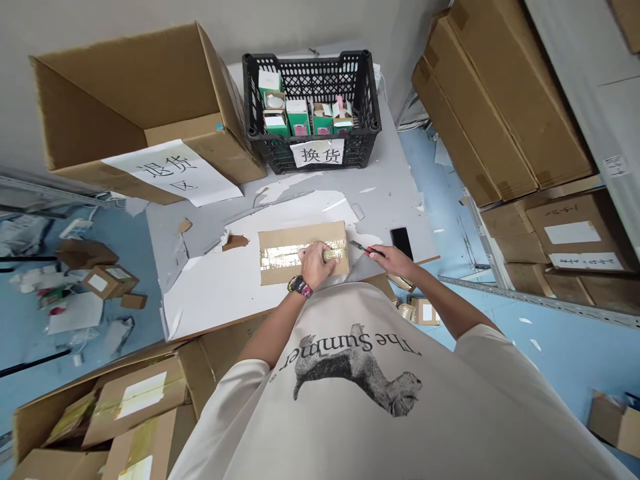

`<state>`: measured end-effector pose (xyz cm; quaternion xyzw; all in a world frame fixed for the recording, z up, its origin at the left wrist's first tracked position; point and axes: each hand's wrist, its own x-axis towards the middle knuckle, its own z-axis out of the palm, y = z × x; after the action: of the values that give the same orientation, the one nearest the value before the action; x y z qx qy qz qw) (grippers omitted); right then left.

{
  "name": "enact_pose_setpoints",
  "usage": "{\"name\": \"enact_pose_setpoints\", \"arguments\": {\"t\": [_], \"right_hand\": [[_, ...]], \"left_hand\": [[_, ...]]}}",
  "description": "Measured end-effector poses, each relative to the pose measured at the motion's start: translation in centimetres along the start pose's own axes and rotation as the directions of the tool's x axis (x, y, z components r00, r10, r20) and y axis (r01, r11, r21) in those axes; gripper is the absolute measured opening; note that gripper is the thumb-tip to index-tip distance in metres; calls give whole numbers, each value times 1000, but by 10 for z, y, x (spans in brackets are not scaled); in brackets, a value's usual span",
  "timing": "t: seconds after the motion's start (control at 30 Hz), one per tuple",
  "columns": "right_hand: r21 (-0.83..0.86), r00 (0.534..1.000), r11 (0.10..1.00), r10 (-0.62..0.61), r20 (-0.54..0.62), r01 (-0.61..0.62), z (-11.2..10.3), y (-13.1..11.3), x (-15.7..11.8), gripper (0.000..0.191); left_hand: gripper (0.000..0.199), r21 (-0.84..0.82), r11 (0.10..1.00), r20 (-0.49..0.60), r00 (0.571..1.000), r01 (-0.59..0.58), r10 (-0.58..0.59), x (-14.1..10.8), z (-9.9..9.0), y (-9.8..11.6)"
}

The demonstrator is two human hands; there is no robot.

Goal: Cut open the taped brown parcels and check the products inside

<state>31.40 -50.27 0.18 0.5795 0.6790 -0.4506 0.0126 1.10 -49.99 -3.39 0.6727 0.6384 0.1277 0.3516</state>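
Note:
A taped cardboard box [280, 272] lies flat on the white-topped table [200, 293] in front of my body. My left hand [317, 263] rests on the right part of its top, over the shiny tape, with fingers curled; whether they grip anything is hidden. To the right of the box, my right hand [393, 260] is closed around a utility knife [367, 249] with a red and black handle. The blade points left, toward the box's right edge, and appears apart from it. A black phone [401, 243] lies just behind my right hand.
Behind the box stand a large open carton [220, 143] and a black crate [363, 143] with small green boxes. Torn paper [285, 190] lies on the table. Stacked cartons [500, 120] stand at right, and a carton of parcels [193, 373] is at lower left.

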Motion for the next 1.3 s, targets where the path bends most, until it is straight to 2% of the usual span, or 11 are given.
{"name": "enact_pose_setpoints", "arguments": {"t": [0.13, 0.27, 0.5, 0.7, 0.9, 1.13, 1.3], "right_hand": [[-88, 1000, 996, -13, 13, 14, -2, -7, 3, 45], [-172, 999, 985, 25, 38, -18, 2, -13, 6, 44], [-26, 997, 997, 70, -28, -70, 32, -5, -5, 47], [41, 989, 991, 128, -70, -126, 57, -19, -1, 48], [113, 989, 984, 144, -29, -140, 52, -28, -9, 44], [88, 967, 978, 200, -161, -188, 61, -31, 2, 38], [136, 972, 974, 200, -126, -183, 63, -34, -2, 35]], "left_hand": [[25, 15, 1000, 3, 1000, 4, -4, -2, -1, 2], [24, 14, 1000, -5, 1000, 0, 0, -2, -1, 2], [24, 5, 1000, -29, 1000, -5, 5, 0, 2, -1], [25, 1, 1000, -20, 1000, 4, -4, 3, 0, -1], [25, -17, 1000, -42, 999, -5, 4, 1, 4, -4], [21, -51, 996, -145, 988, -67, 59, -1, 10, -11], [19, -45, 997, -175, 983, -69, 61, 0, 14, -13]]}}
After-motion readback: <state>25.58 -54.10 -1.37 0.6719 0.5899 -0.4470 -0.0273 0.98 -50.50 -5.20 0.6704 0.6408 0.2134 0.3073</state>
